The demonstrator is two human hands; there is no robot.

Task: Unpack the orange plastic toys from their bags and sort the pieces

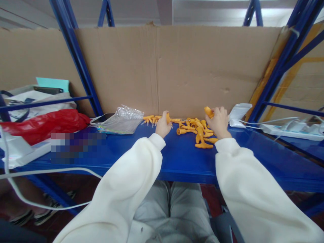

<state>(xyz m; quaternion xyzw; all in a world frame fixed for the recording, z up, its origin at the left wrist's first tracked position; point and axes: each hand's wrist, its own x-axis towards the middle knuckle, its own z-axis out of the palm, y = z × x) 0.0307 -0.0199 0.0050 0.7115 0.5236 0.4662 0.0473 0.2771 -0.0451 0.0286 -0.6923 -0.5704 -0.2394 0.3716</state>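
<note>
A pile of orange plastic parts (199, 131) lies on the blue shelf (182, 158), close to the cardboard back wall. My left hand (162, 125) is closed round one orange part whose top end pokes out above the fingers. More orange pieces (151, 118) lie in a row to the left of that hand. My right hand (219, 122) is closed on another orange part (208, 111), lifted a little above the pile's right side. Both arms wear white sleeves.
A crumpled clear plastic bag (124, 118) and a phone (103, 117) lie left of the parts. Red plastic (43, 125) and white items sit further left. A white pouch (239, 113), cables and a power strip (291, 130) are at right. Blue rack posts frame the cardboard wall (177, 67).
</note>
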